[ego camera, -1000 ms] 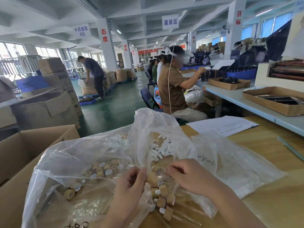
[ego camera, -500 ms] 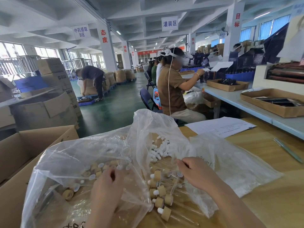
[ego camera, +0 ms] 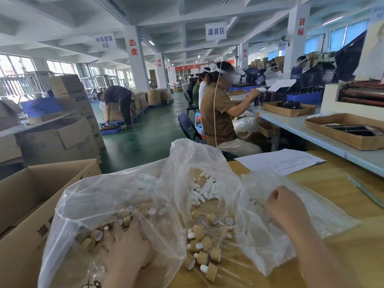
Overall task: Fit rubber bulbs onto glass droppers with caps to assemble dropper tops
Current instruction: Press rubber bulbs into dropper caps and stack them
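1. Two bare hands work along the near edge of a wooden table (ego camera: 342, 204), each at a clear plastic bag
2. Left hand (ego camera: 126, 252) lies palm down inside the left bag (ego camera: 99, 200), by the table's near left corner, with its fingers stretched forward onto a heap of tan caps (ego camera: 91, 238). The fingertips sit among caps and film, so I cannot tell whether they pinch one
3. Right hand (ego camera: 284, 206) rests against the right bag (ego camera: 322, 215), well apart from the left hand. Its thumb is up and its fingers are curled down into the folds of film; whether they hold anything is hidden
4. White rubber bulbs (ego camera: 202, 192) are piled in the middle bag (ego camera: 197, 154), farther from the near edge and between the two hands
5. Several dropper tops (ego camera: 202, 244) lie in a loose cluster at the near edge between the hands. Each is a tan collar with a white bulb tip, and clear glass tubes point toward the right, partly under film
6. One sheet of paper (ego camera: 280, 161) lies near the far edge and a thin greenish rod (ego camera: 365, 191) near the right edge
7. An open cardboard box (ego camera: 31, 204) stands against the table's left edge, and a seated person in a brown shirt (ego camera: 218, 115) is beyond the far edge
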Tool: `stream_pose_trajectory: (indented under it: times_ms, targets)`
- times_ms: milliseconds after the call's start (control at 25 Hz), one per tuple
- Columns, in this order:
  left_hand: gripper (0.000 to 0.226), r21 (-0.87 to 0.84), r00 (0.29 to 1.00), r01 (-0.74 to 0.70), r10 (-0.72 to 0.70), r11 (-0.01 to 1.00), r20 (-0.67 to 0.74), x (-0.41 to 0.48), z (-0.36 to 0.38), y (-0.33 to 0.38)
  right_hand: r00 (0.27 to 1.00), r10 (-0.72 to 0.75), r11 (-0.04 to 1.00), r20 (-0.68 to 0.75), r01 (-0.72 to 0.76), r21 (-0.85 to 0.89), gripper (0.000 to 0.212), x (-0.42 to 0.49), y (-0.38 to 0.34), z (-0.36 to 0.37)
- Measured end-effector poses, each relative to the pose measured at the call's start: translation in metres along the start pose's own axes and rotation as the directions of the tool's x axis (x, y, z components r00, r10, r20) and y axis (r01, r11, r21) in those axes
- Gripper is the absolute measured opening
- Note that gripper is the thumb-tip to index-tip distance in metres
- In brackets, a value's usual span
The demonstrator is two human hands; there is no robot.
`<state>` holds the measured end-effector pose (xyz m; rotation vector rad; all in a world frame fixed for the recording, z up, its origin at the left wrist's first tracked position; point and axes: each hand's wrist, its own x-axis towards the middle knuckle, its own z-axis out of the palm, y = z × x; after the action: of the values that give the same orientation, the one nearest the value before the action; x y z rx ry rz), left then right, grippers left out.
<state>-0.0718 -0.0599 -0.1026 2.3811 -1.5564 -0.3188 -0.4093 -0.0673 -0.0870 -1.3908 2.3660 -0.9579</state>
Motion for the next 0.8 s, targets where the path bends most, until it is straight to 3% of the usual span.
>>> stream_pose_trajectory:
  times_ms: [80,200,360,440,560,680,800]
  targets:
    - [0.062,-0.045,0.998,0.035,-0.033,0.998,0.045,-0.001,-0.002,0.001,0.990,0.052,0.981,0.134,-0.026,-0.193,0.010,0.003,0.006,0.005]
    - [0.060,-0.001,0.999,0.045,-0.045,0.999,0.013,-0.001,0.000,0.002,0.980,0.008,0.950,0.199,0.055,-0.308,0.014,0.004,0.011,0.014]
    - [0.046,-0.093,0.993,-0.119,0.117,0.989,-0.018,0.002,0.008,-0.002,0.982,-0.004,0.951,0.189,0.062,-0.302,0.016,0.003,0.011,0.018]
    - [0.040,-0.074,0.982,-0.191,0.191,0.979,-0.014,-0.004,0.011,0.004,0.983,0.006,0.958,0.183,0.046,-0.282,0.032,0.001,0.011,0.020]
    - [0.025,-0.038,0.962,-0.273,0.273,0.961,-0.024,-0.012,0.014,0.011,0.984,0.007,0.956,0.180,0.046,-0.291,0.028,0.000,0.009,0.022]
    - [0.016,-0.078,0.966,-0.256,0.251,0.964,-0.068,-0.007,0.013,0.012,0.981,0.016,0.953,0.194,0.043,-0.299,0.022,0.000,0.008,0.021]
    - [0.012,-0.274,0.961,-0.246,0.196,0.930,-0.197,-0.013,0.007,0.016,0.978,0.003,0.947,0.211,0.065,-0.315,0.024,0.000,0.008,0.020]
